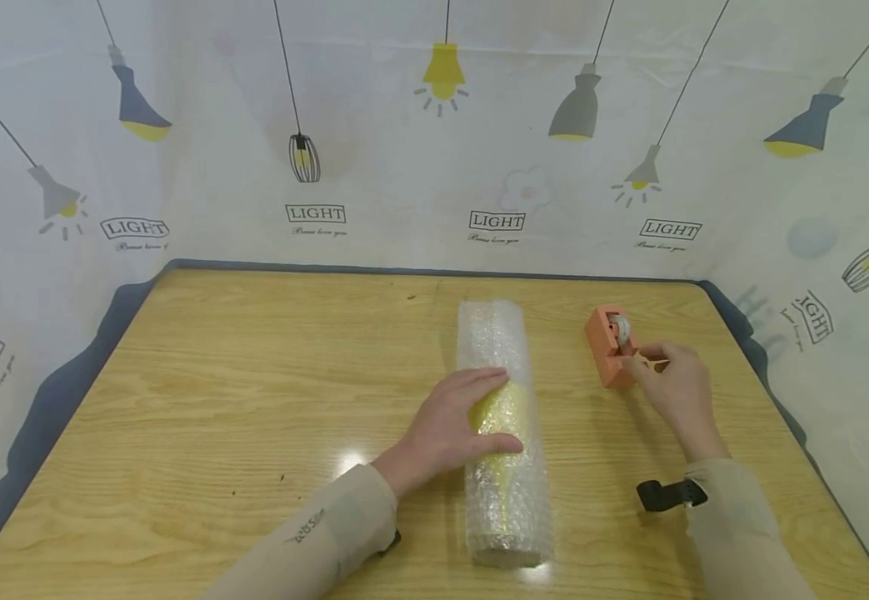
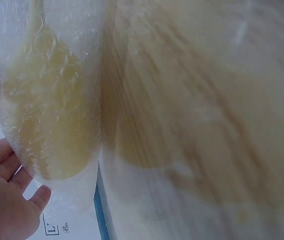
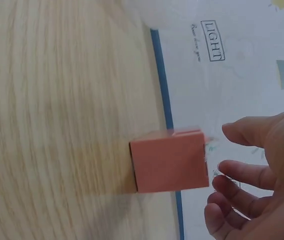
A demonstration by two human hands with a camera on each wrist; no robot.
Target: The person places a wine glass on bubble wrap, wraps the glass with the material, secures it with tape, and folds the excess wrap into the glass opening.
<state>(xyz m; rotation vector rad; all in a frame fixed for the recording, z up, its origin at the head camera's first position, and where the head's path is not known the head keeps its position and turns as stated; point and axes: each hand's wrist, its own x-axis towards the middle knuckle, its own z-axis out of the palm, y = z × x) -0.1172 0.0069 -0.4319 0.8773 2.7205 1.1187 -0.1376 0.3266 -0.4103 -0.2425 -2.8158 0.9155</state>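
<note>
A long roll of bubble wrap (image 1: 501, 500) lies lengthwise on the table, with something yellow (image 2: 51, 110) showing through its layers. Across its middle rests my left hand (image 1: 452, 421), thumb and fingers spread over the near-left side of the wrap. To the right stands an orange tape dispenser (image 1: 608, 354) holding a small roll of clear tape (image 1: 619, 327). My right hand (image 1: 680, 387) is at the dispenser's front end. In the right wrist view, the thumb and fingers are apart, a little away from the dispenser's body (image 3: 171, 164); no tape is plainly visible between them.
The wooden table (image 1: 254, 400) runs back to a dark blue edge strip (image 1: 404, 271). Behind and beside it hangs a pale sheet (image 1: 389, 150) printed with lamps. A black strap (image 1: 662, 495) sticks out from the right wrist.
</note>
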